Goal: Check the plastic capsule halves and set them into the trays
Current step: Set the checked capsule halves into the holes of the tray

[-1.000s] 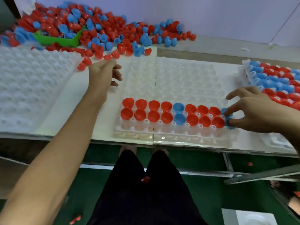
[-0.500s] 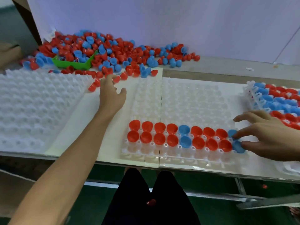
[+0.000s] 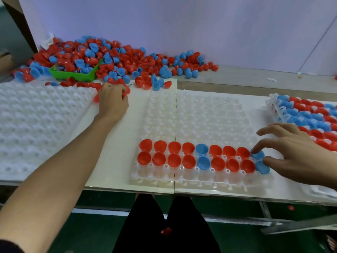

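Nearest me, my right hand (image 3: 299, 157) lies over the right end of the clear tray (image 3: 200, 114), fingers spread and only loosely bent, with the forefinger tip on the upper blue half (image 3: 258, 154) and the thumb laid against the lower blue half (image 3: 262, 168); it presses and steadies rather than grips. These two close the tray's two filled rows (image 3: 197, 157), which run left to right and sit one row in from the near edge, glossy thin-walled cups standing mouth up. I judge the next open pockets lie directly beyond the fingertips, in the row behind, so that hand is the nearer one for seating. The tray itself is thin, translucent, dimpled plastic, likely springy under pressure. Further off, my left hand (image 3: 113, 101) reaches to the fringe of the loose pile (image 3: 127, 63), fingers curled down over red halves (image 3: 125, 93) at the edge; whether it has closed on one I cannot tell, since the knuckles hide the tips. To its left lies a white moulded sheet (image 3: 36, 121) of bumps, and at far right a filled tray (image 3: 310, 114). Farthest back, a green bin (image 3: 73, 74) sits half buried among red and blue shells, rounded, smooth, apt to roll.
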